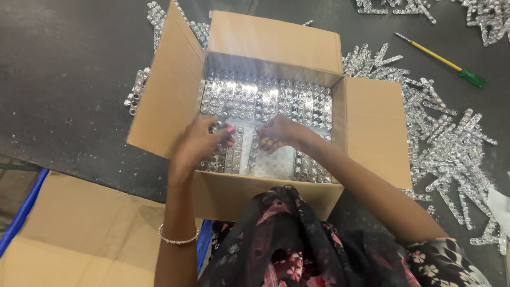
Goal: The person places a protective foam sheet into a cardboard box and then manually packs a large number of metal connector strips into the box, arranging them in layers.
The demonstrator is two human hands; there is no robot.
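Far left: a flat cardboard sheet lies below the dark table, with a blue edge running alongside it. A few silver strips lie on the table just beside the left flap.

Centre: an open cardboard box sits on the table, flaps spread, its bottom packed with rows of shiny silver strips. Left hand is inside the box, grip clamped on one small silver piece, a beaded bracelet on that wrist. Right hand is just beside it, fingers curled down onto the packed rows; whether that grip pinches anything, cannot tell.

Right: a loose heap of silver strips spreads over the table. A yellow screwdriver with green handle lies above it.
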